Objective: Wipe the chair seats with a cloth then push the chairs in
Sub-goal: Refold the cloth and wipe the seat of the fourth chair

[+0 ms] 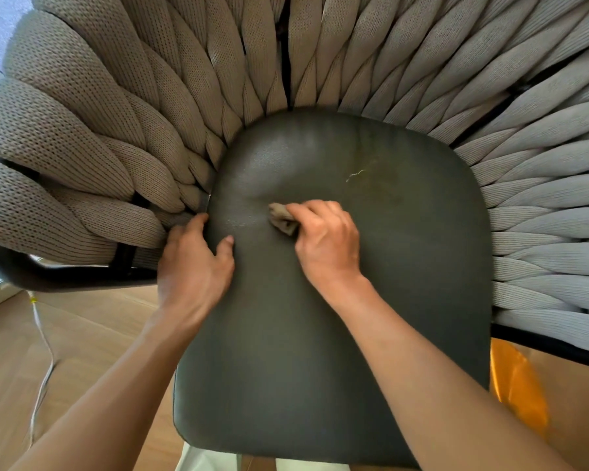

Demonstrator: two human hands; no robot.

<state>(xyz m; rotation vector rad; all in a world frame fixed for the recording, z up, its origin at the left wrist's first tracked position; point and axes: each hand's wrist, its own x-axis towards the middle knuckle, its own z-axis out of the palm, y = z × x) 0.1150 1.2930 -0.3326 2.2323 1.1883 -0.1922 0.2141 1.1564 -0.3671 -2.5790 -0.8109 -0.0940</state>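
Dark green leather-like seat cushion (371, 300) fills the middle of the view, its front edge nearest the camera and both bare forearms reaching over it. Farther in, the left hand (194, 266) lies on the cushion's left edge, fingers fairly straight, thumb resting on top and fingertips tucked toward the woven side. Just beside it, the right hand (323, 239) curls round a small crumpled tan cloth (281, 219), pressing it onto the seat's left-centre. Beyond the cloth a pale scuff mark (354, 175) shows on the cushion. Thick beige woven cords (150, 96) of the chair back fan around the seat's far rim. Wooden floor (11, 351) and a white cable (43, 338) lie lower left.
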